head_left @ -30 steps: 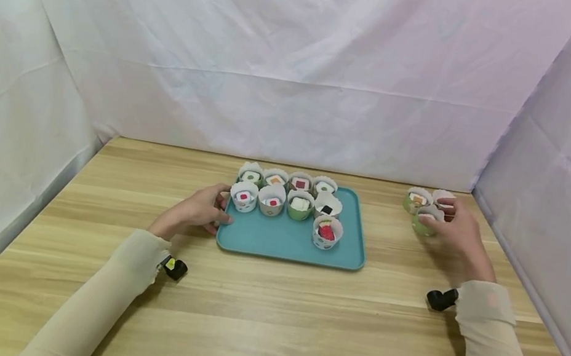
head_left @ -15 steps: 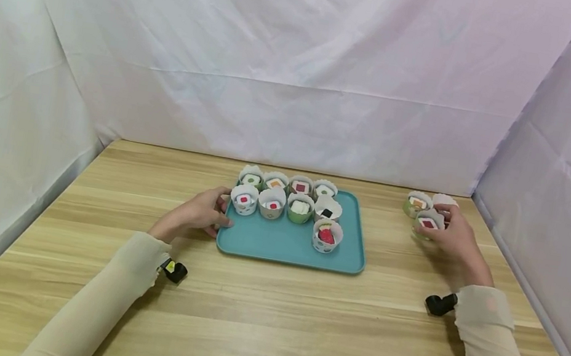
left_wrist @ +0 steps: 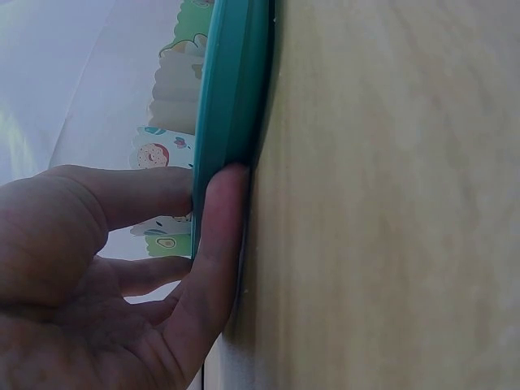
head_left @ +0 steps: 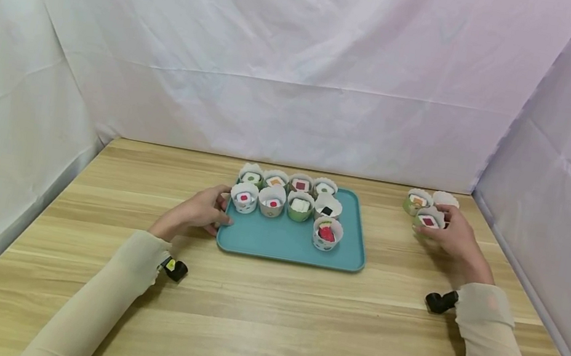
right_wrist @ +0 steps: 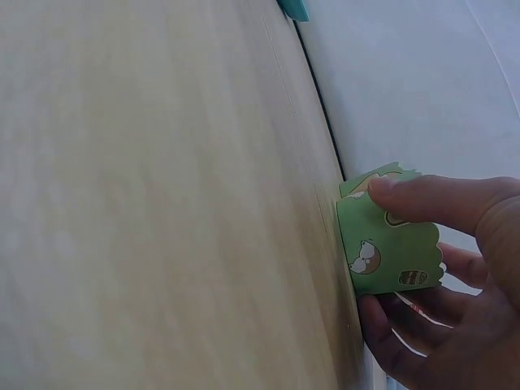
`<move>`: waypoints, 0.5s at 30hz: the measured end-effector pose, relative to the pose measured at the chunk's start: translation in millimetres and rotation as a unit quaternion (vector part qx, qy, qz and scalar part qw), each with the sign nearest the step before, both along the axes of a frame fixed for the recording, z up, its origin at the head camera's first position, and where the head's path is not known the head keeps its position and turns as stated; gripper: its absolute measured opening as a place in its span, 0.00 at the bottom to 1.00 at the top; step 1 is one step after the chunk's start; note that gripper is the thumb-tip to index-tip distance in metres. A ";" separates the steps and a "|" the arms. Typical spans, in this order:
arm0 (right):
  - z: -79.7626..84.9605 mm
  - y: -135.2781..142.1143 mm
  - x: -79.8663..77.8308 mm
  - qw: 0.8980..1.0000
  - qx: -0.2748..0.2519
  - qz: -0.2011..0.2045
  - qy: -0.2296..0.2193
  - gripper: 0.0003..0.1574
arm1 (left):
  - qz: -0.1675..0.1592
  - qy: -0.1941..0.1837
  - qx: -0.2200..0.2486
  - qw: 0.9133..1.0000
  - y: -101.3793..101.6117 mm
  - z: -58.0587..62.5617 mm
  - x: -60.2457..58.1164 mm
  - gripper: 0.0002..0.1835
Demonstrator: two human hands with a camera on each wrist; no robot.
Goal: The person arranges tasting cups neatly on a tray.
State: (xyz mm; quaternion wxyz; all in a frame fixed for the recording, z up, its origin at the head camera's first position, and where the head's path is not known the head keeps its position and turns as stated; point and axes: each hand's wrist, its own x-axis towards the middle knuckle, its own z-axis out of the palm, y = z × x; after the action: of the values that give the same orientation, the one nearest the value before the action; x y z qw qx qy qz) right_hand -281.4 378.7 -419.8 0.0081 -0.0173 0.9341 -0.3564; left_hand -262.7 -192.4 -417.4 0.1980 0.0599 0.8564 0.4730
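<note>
In the head view my left hand [head_left: 202,208] holds the left rim of a teal tray [head_left: 275,242]. The left wrist view shows its thumb and fingers [left_wrist: 223,211] on both sides of that rim. At the right, my right hand [head_left: 458,233] grips a green paper baking cup [head_left: 420,227] by its side. A white piece with a dark red square sits inside it. In the right wrist view the thumb lies along the wall of this green cup [right_wrist: 386,244], with the other fingers round its far side. The cup appears to rest on the table, close to two others.
Several paper cups with small filled pieces stand in two rows on the tray's back half. A cup with a red topping [head_left: 326,234] stands alone in front at right. Another green cup [head_left: 416,205] and a pale cup [head_left: 445,198] are behind my right hand. White cloth [head_left: 294,123] hangs behind.
My right hand has slid from over the green cup to its right side, so the filling now shows. The left hand and the tray have not visibly moved.
</note>
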 end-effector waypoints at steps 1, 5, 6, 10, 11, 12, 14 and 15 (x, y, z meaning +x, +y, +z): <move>0.2 -0.1 0.2 1.000 0.001 0.000 -0.001 0.57 | 0.000 0.000 0.000 1.000 0.1 0.0 -0.1 0.45; 0.8 -0.3 0.3 1.000 0.005 0.000 -0.005 0.56 | -0.002 -0.001 -0.001 1.000 0.2 -0.1 -0.8 0.45; 1.1 -0.5 0.2 1.000 0.008 0.000 -0.005 0.56 | -0.002 -0.001 -0.001 1.000 0.2 -0.1 -1.1 0.45; 1.3 -0.2 0.1 1.000 0.013 -0.001 -0.004 0.56 | -0.003 0.001 -0.004 1.000 0.1 -0.3 -2.1 0.45; 1.4 -0.2 0.3 1.000 0.014 -0.002 -0.003 0.56 | -0.003 0.001 -0.005 1.000 0.0 -0.2 -2.1 0.45; 1.4 -0.2 0.4 1.000 0.014 -0.002 -0.003 0.56 | -0.003 0.001 -0.006 1.000 -0.1 -0.2 -2.2 0.45; 1.6 -0.4 0.5 1.000 0.013 -0.004 -0.002 0.56 | -0.003 0.000 -0.008 1.000 -0.3 -0.1 -2.1 0.45; 1.4 -0.3 0.2 1.000 0.012 -0.005 -0.002 0.55 | -0.003 0.000 -0.009 1.000 -0.3 0.1 -2.0 0.45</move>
State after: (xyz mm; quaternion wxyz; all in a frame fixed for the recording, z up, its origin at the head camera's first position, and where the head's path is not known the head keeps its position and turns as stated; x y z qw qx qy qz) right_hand -281.1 378.4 -418.4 0.0087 -0.0115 0.9384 -0.3453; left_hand -264.7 -192.7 -417.3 0.2005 0.0608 0.8603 0.4648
